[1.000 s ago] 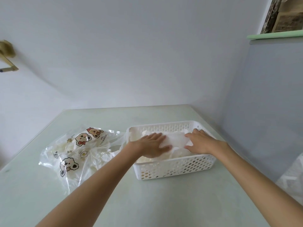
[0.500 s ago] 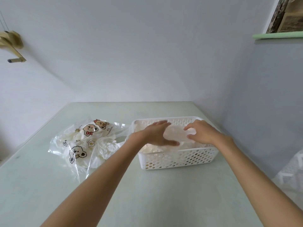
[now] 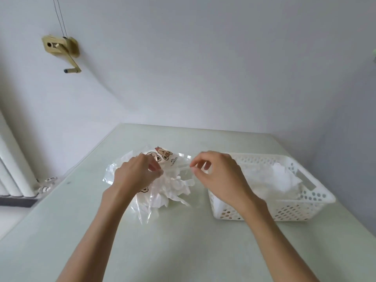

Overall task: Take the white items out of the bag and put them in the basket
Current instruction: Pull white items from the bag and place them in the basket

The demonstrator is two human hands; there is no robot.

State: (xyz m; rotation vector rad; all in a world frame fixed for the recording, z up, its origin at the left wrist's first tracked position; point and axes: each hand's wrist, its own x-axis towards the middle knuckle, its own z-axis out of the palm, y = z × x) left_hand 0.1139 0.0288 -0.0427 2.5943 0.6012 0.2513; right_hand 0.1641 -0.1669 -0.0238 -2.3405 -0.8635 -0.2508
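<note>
Bag: clear bag (image 3: 162,165) with bear prints lies mid-frame on my table (image 3: 183,241), white items (image 3: 175,187) spilling at its mouth.
Hands: my left hand (image 3: 135,174) and right hand (image 3: 218,177) each pinch the bag's rim.
Basket: white basket (image 3: 301,208) right of centre, just beside the bag, holding white items.
Around: brass crank (image 3: 65,50) on the wall, upper left; radiator (image 3: 14,171) at left edge.
Room: bare table in the lower frame.

Bag (image 3: 150,202): clear glossy plastic film, crinkled, printed cartoon bears. White items (image 3: 177,187): thin, crumpled, translucent. Basket (image 3: 301,208): white perforated rigid plastic. Tabletop (image 3: 183,247): smooth pale green, soft sheen. Wall crank (image 3: 63,49): brass-coloured metal.
</note>
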